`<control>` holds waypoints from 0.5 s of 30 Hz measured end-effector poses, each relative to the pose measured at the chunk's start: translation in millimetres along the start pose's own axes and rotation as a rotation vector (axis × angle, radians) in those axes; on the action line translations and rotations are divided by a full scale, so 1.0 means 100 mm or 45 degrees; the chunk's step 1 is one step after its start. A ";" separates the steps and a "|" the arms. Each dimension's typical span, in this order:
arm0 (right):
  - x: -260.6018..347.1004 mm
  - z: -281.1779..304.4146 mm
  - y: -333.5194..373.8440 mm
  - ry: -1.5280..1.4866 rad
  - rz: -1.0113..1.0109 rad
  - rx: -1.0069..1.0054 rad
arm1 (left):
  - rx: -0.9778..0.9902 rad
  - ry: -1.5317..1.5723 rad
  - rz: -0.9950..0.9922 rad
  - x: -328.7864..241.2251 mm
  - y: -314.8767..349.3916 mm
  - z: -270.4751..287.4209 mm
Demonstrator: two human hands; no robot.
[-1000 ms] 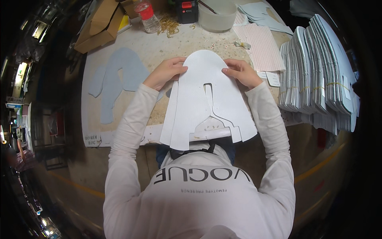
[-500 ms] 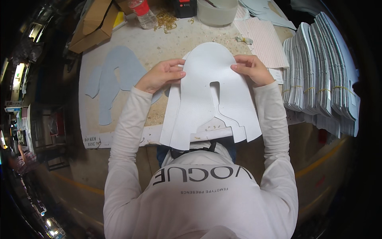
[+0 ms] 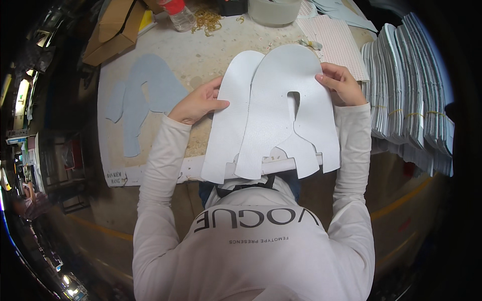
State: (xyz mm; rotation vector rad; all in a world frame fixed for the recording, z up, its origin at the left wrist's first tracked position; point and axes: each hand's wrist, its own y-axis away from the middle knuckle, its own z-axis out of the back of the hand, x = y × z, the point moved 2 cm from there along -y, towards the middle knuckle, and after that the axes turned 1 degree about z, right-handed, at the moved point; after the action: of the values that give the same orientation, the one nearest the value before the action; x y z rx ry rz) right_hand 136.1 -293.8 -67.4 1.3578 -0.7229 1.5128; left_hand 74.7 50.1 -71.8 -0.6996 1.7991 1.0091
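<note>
Left hand (image 3: 198, 103): pinching outer edge of white cut sheets (image 3: 273, 113).
Right hand (image 3: 341, 83): gripping their opposite edge.
Handling: probably light, floppy, slip-prone; hold both rims.

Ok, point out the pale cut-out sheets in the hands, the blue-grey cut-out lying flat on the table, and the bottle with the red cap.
pale cut-out sheets (image 3: 273, 108), head view, on the top sheet's broad face.
blue-grey cut-out (image 3: 150, 93), head view, on its wide upper body.
bottle with the red cap (image 3: 178, 15), head view, on its clear body below the cap.
</note>
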 end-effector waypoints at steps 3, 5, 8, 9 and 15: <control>0.04 0.00 0.01 -0.032 0.003 0.034 | 0.056 0.100 0.010 0.02 0.00 0.01; 0.03 0.01 0.01 0.049 0.001 0.007 | 0.012 0.083 0.055 0.02 0.00 0.03; 0.00 0.02 0.00 0.099 0.005 -0.027 | 0.005 0.074 0.050 0.00 0.02 0.04; -0.01 0.02 0.00 0.089 0.006 -0.021 | 0.016 0.073 0.047 0.00 0.02 0.04; -0.02 0.03 0.00 0.081 -0.020 -0.020 | 0.006 0.049 0.060 -0.03 0.04 0.03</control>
State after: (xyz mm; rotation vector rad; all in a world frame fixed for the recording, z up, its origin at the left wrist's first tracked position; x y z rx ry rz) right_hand 137.4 -297.1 -69.0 1.2946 -0.6811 1.5279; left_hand 74.3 54.6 -68.4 -0.6804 1.8585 1.0282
